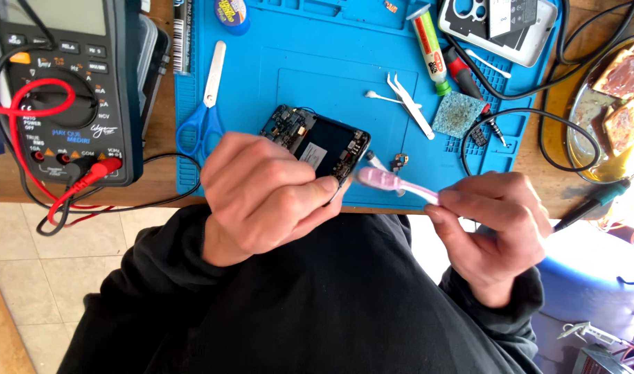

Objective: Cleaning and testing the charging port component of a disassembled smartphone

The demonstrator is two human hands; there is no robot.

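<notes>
Left hand (265,197) clenched around an opened smartphone (317,142), circuit side up, held just above the near edge of a blue silicone repair mat (344,41). Right hand (493,225) pinching a pink toothbrush (393,183), bristles at the phone's lower corner. Likely risk: hard scrubbing snagging a connector. At ten o'clock, blue scissors (204,111) and a multimeter (60,83); at one o'clock, tweezers (410,104). Wooden bench, tiled floor below.

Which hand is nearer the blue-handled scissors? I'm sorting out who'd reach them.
Left. The left hand sits just right of the scissors; the right hand is far across the mat.
</notes>
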